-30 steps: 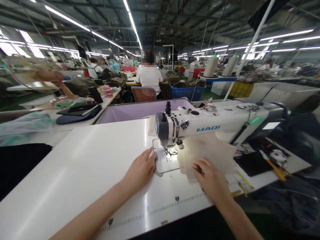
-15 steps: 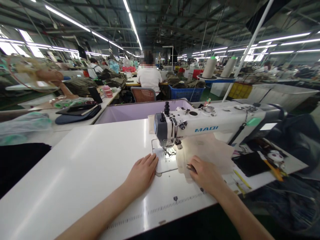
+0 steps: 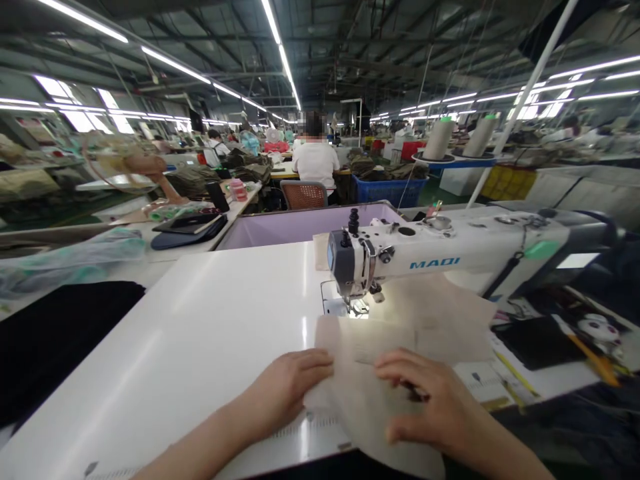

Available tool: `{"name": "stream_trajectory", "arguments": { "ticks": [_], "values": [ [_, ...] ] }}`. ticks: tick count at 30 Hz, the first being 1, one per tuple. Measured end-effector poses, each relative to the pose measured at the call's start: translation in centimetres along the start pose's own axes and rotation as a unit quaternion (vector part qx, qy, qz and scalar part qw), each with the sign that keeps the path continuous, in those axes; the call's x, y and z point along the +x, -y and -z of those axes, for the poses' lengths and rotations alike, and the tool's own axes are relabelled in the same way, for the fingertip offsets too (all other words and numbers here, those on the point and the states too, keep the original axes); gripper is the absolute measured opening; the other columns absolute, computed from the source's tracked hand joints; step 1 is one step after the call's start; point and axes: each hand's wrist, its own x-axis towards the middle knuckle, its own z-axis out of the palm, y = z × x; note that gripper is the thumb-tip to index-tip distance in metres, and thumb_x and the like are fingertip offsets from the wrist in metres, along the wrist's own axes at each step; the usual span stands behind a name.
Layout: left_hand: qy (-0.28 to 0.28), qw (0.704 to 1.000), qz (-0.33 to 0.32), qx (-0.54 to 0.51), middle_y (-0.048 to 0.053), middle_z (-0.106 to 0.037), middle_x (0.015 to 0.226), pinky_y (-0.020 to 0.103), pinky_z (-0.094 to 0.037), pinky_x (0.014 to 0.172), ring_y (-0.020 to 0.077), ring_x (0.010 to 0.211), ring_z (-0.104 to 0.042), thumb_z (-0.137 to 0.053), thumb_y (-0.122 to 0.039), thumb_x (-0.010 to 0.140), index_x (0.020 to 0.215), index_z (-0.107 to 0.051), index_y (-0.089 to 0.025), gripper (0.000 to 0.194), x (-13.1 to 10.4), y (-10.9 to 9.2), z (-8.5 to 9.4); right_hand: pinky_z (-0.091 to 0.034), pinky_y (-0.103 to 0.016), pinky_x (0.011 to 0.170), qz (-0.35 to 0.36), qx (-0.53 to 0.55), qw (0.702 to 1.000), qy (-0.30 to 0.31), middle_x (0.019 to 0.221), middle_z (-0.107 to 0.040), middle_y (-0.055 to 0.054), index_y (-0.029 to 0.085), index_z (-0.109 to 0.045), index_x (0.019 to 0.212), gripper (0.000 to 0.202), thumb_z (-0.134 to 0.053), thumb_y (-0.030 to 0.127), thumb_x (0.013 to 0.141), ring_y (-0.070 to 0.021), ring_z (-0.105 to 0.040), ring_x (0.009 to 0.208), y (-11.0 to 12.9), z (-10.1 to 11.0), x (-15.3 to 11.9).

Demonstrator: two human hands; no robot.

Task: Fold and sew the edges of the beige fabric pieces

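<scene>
A beige fabric piece [image 3: 357,390] lies in front of the sewing machine [image 3: 430,247] and droops over the table's front edge. My left hand [image 3: 293,383] is at its left edge, fingers together and curled over the cloth; the thumb is hidden. Above the right part of the cloth, my right hand [image 3: 435,400] has its thumb and forefinger apart. Tucked under its curled fingers is a small dark tool, apparently thread snips [image 3: 416,393], mostly covered. The lit needle area [image 3: 357,307] is just beyond the fabric. More beige cloth [image 3: 450,320] lies under the machine arm.
The white tabletop [image 3: 240,320] stretches left to dark cloth [image 3: 65,340]. On the right lie a black pouch [image 3: 540,340], an orange-handled tool [image 3: 595,360] and a yellow tape [image 3: 515,373]. Behind the table is a lilac bin [image 3: 290,230]; beyond it sits a person [image 3: 315,163].
The fabric has come out from beside the needle toward me and to the left. Both hands have drawn back nearer; the left went from the bare table to the cloth's edge. The view shifted slightly.
</scene>
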Motion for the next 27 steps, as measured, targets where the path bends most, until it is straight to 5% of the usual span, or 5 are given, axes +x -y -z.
{"name": "stream_trajectory", "arguments": {
  "ticks": [4, 8, 12, 17, 27],
  "values": [
    [-0.022, 0.988, 0.134, -0.079, 0.004, -0.069, 0.130, 0.040, -0.047, 0.111, 0.0226, 0.123, -0.063, -0.048, -0.023, 0.097, 0.121, -0.070, -0.027, 0.034, -3.0, 1.5, 2.1, -0.049, -0.038, 0.103, -0.074, 0.065, 0.991, 0.091, 0.146, -0.055, -0.009, 0.029, -0.068, 0.129, 0.084, -0.096, 0.051, 0.052, -0.0348, -0.054, 0.129, -1.2, 1.8, -0.5],
    [-0.050, 0.952, 0.257, -0.160, 0.004, -0.073, 0.120, 0.038, -0.049, 0.105, 0.0238, 0.112, -0.066, -0.047, -0.040, 0.099, 0.109, -0.074, -0.025, 0.033, -2.9, 1.2, 3.5, -0.048, -0.037, 0.102, -0.090, 0.070, 0.988, 0.106, 0.142, -0.059, -0.008, 0.026, -0.076, 0.109, 0.049, -0.088, 0.043, 0.065, -0.0319, -0.058, 0.124, -1.6, 0.3, 0.9],
    [-0.091, 0.907, 0.347, -0.221, 0.006, -0.074, 0.096, 0.035, -0.055, 0.080, 0.0255, 0.089, -0.068, -0.048, -0.050, 0.093, 0.093, -0.071, -0.019, 0.038, -1.6, 0.9, 3.4, -0.055, -0.031, 0.078, -0.167, 0.109, 0.976, -0.089, 0.096, -0.075, -0.005, 0.020, -0.072, 0.081, 0.025, -0.065, 0.044, 0.083, -0.0239, -0.069, 0.086, -2.3, -2.4, 3.1],
    [-0.161, 0.887, 0.397, -0.172, 0.002, -0.063, 0.075, 0.030, -0.045, 0.066, 0.0209, 0.072, -0.060, -0.049, -0.041, 0.085, 0.070, -0.061, -0.019, 0.029, -0.9, 1.3, 1.5, -0.056, -0.030, 0.067, -0.219, 0.130, 0.918, -0.304, 0.084, -0.073, -0.002, 0.017, -0.051, 0.140, 0.071, -0.068, 0.054, 0.082, -0.0209, -0.069, 0.072, -2.4, -5.2, 3.2],
    [-0.237, 0.855, 0.445, -0.120, 0.000, -0.055, 0.071, 0.029, -0.043, 0.063, 0.0190, 0.068, -0.056, -0.054, -0.033, 0.083, 0.065, -0.053, -0.021, 0.022, -1.7, 0.1, -0.4, -0.054, -0.024, 0.063, -0.198, 0.069, 0.961, -0.180, 0.073, -0.073, 0.000, 0.024, -0.074, 0.092, 0.030, -0.065, 0.051, 0.082, -0.0195, -0.068, 0.066, -3.7, -5.8, 3.1]
  ]
}}
